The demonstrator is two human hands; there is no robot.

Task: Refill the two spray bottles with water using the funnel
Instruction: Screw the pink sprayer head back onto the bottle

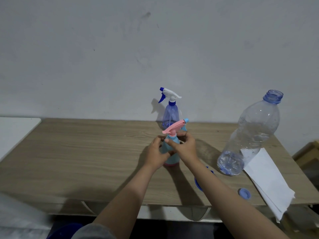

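Note:
A light blue spray bottle [170,159] with a pink trigger head [173,127] stands upright on the wooden table [86,152]. My left hand [156,152] wraps its body from the left. My right hand [185,147] grips its neck just under the pink head. Behind it, against the wall, stands a clear blue spray bottle [170,115] with a white and blue trigger head. A blue funnel [198,182] lies on the table, mostly hidden under my right forearm. A large clear water bottle [250,135] stands uncapped at the right, nearly empty.
A blue bottle cap [244,193] lies near the table's front edge. White folded paper [269,180] hangs over the front right corner. A white surface [15,130] adjoins the table on the left. A grey wall rises right behind the table.

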